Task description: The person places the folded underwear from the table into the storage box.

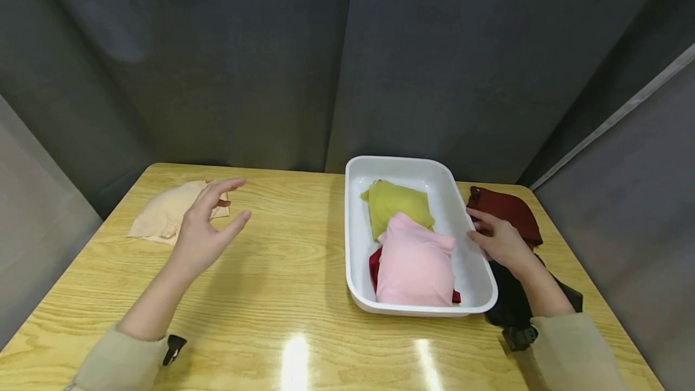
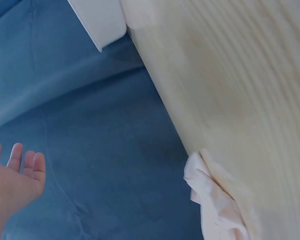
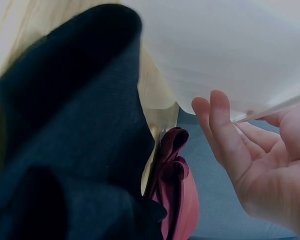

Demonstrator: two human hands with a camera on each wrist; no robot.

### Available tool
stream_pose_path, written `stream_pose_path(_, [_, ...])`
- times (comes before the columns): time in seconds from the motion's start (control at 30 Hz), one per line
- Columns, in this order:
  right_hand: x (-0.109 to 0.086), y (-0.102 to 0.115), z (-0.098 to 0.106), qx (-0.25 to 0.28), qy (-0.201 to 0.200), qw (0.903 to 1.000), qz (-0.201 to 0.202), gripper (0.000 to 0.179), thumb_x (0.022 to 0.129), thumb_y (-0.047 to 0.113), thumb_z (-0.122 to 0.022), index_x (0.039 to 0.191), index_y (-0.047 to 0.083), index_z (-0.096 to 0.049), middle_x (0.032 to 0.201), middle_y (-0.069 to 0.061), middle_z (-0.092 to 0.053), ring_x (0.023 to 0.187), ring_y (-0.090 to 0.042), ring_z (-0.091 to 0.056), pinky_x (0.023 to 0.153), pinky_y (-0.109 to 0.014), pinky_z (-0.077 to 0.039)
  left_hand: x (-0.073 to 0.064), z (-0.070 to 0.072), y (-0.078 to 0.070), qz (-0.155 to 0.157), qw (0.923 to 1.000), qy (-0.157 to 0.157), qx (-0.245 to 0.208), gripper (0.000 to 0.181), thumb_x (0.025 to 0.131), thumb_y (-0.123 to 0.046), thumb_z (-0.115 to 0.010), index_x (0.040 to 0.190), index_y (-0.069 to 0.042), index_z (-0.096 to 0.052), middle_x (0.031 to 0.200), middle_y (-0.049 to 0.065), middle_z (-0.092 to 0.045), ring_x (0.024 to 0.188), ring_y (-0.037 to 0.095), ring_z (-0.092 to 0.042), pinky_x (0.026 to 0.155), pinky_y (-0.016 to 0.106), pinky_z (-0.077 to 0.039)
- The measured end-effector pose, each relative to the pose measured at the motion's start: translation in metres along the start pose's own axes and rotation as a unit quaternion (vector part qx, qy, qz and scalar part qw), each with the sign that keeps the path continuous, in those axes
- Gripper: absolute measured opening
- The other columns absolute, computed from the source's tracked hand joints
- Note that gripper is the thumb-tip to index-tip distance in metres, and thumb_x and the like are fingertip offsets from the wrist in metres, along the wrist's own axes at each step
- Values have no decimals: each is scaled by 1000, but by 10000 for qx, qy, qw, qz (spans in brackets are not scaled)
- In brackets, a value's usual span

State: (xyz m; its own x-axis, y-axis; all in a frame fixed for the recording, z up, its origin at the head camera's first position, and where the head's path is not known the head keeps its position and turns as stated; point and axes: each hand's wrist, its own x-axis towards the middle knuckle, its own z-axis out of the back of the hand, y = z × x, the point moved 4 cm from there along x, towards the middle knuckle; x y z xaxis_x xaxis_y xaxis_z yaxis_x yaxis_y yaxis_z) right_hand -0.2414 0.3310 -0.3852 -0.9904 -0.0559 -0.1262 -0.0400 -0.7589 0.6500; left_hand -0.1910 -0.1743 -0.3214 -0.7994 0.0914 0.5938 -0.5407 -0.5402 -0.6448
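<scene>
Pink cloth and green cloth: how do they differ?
The pink cloth lies in the near half of the white tub; the green cloth lies farther back. The pink cloth lies over a red cloth; the green cloth is partly hidden behind the pink one. Both lie inside the tub.

This looks like a curtained-off booth; what sort of room lies around it cannot be told. A creased dark curtain (image 1: 244, 77) hangs just behind the wood-grain desk (image 1: 293, 246), a pale grey screen (image 1: 35, 222) stands along the desk's left side, a grey drape (image 1: 635, 198) along its right, and bright lamp glare (image 1: 295, 361) lies on its near part.
</scene>
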Motion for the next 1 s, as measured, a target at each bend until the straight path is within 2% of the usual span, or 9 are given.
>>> stream_pose_path(0.13, [0,1,0,10,-6,10000,19,61,94,19,-57,147,7,-30,126,-30,-50,96,-36,-57,66,-36,-58,-1,8,15,130,9998,-120,40,57,80,7,-69,132,-5,-51,130,12,-54,117,15,-46,90,19,-37])
stream_pose_path(0.33, [1,0,0,32,22,10000,30,61,95,20,-57,148,7,-30,126,-30,-49,95,-36,-58,67,-37,-58,-2,21,35,433,9985,-146,299,58,84,-5,-69,137,-19,-48,134,4,-51,122,19,-44,94,18,-35])
stream_pose_path(0.47, [1,1,0,48,49,10000,39,61,95,21,-57,148,7,-29,127,-31,-49,97,-37,-58,68,-39,-58,-3,27,48,598,9974,-66,405,58,87,-12,-68,139,-22,-46,136,6,-49,126,27,-41,100,34,-36])
stream_pose_path(0.6, [0,1,1,19,54,10000,31,61,94,21,-57,148,8,-30,128,-31,-49,98,-39,-58,69,-40,-58,-3,32,60,801,9958,4,452,58,87,-15,-67,140,-20,-44,137,11,-46,127,34,-39,100,53,-33])
stream_pose_path(0.77, [0,0,1,17,55,10000,21,61,94,21,-57,148,8,-29,129,-31,-48,100,-41,-58,70,-41,-58,-3,36,76,1131,9920,85,558,59,89,-22,-65,142,-19,-41,141,14,-41,126,40,-37,99,59,-32])
stream_pose_path(1.0, [0,-2,2,56,71,9999,53,62,95,21,-57,148,8,-28,129,-31,-48,102,-43,-58,70,-42,-57,-3,42,101,1354,9878,110,758,60,90,-23,-63,144,-16,-37,145,18,-36,130,44,-32,99,64,-30])
